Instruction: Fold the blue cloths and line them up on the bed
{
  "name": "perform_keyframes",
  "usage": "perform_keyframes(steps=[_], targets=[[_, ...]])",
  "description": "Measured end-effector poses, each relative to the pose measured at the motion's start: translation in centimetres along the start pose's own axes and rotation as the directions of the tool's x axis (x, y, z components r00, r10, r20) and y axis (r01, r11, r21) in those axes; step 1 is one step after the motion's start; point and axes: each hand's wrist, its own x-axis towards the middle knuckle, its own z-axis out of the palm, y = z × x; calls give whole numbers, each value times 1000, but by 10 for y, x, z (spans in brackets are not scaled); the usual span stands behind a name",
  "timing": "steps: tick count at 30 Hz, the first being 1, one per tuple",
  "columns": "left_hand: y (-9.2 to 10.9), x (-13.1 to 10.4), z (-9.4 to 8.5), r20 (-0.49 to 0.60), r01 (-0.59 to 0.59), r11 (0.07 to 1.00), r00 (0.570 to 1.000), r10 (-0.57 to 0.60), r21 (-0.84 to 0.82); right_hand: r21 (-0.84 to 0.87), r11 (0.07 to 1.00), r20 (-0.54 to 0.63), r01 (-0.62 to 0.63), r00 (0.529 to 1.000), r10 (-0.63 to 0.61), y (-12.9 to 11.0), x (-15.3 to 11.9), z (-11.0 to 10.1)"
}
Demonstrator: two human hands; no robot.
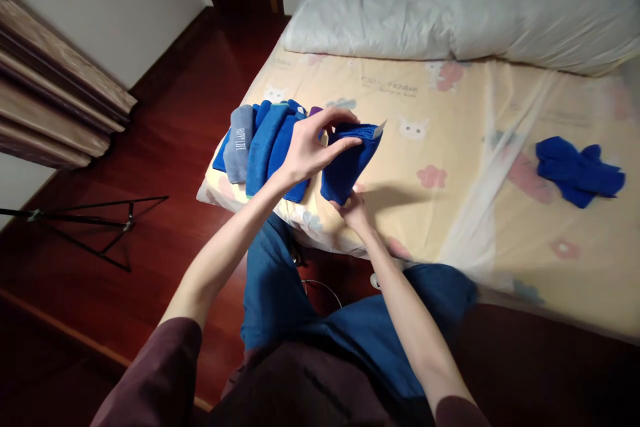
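A folded blue cloth with a pale tag at its upper corner is held up above the near side of the bed. My left hand pinches its layered top edge between thumb and fingers. From below, my right hand grips the lower end, with its fingers partly hidden behind the cloth. Just left of my hands lies a row of folded blue cloths. Among them is a grey-blue rolled cloth with white lettering. Far to the right, a crumpled blue cloth rests on the sheet.
The bed has a yellow patterned sheet, with a large white bundle across its far side. On the dark red floor at left stand black tripod legs. Curtains hang by the wall. A white cable lies below the bed edge.
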Motion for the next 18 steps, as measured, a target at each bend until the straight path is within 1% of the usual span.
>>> perform_keyframes(steps=[3,7,10,13,15,18], targets=[[-5,10,-12,0,-22,999,1000,22,32,52,997,-2,51,999,-51,-11,13,22],[-24,7,-18,-46,-28,997,998,31,68,62,997,69,50,996,-54,-8,24,38],[-39,1,-15,-46,-6,995,999,11,98,29,1000,118,3,993,-7,-5,27,42],[-49,-2,-11,-33,15,990,999,-11,137,57,998,120,-17,993,10,-7,26,42],[-49,-1,-11,-58,17,984,998,-7,175,145,989,102,-1,995,-13,-7,24,40],[-42,0,-14,-162,14,973,986,25,231,308,951,27,34,999,-44,-3,18,40]])
